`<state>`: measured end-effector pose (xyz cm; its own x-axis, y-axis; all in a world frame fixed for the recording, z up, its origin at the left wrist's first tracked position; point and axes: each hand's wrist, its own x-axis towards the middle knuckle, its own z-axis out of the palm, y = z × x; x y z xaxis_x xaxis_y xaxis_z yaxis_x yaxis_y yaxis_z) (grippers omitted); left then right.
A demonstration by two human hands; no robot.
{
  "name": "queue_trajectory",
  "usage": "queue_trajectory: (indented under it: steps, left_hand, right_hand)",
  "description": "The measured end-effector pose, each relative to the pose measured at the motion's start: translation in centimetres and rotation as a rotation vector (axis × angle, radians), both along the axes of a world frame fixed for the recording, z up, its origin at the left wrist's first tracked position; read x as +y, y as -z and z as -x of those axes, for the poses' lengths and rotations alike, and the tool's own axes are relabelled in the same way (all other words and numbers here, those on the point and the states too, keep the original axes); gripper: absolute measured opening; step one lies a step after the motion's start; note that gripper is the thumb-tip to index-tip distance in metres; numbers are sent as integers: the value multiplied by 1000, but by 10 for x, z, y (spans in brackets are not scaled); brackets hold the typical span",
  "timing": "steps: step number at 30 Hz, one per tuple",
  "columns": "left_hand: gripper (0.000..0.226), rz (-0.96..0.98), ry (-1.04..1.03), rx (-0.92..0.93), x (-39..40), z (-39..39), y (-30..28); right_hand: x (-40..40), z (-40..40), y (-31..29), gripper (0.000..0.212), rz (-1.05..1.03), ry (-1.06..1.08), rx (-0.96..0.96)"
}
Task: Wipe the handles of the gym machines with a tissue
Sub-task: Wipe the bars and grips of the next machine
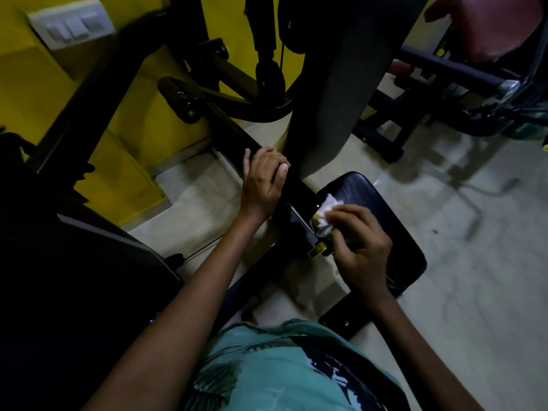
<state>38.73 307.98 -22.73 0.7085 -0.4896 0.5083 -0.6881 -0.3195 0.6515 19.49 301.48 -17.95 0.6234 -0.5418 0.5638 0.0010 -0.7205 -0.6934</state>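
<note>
A black gym machine arm [234, 134] runs diagonally from the upper left down to a shiny metal end piece with a yellow tag [316, 251] in the middle of the view. My left hand [262, 176] grips the black arm, its fingers curled over the bar. My right hand [360, 247] pinches a crumpled white tissue [328, 205] and presses it against the shiny end of the arm. That hand hides most of the part under the tissue.
A black padded seat [394, 221] lies under my right hand. A tall dark upright pad [335, 84] stands just behind. Yellow wall with a white switch plate [71, 23] at left. Another machine with a dark red pad [492, 28] at upper right. Pale floor [459, 292] on the right.
</note>
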Motion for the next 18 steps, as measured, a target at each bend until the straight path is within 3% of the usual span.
queue_trajectory:
  steps: [2,4,9,14,16,18]
  left_hand:
    - [43,-2,1,-3,0,0,1]
    - [42,-1,3,-7,0,-1,3]
    - [43,-5,1,3,0,0,1]
    - [44,-4,4,18,0,0,2]
    - [44,-3,2,17,0,-1,1]
    - [44,4,2,13,0,0,0]
  right_hand:
    - [-2,1,-7,18,187,-166,81]
    - [-11,0,-9,20,215,-234,124]
    - [-19,-8,-15,18,-317,-24,166]
    - [-27,1,-20,14,-486,10,345]
    - [-33,5,-33,15,-642,1,295]
    - [-35,4,-46,19,-592,10,201]
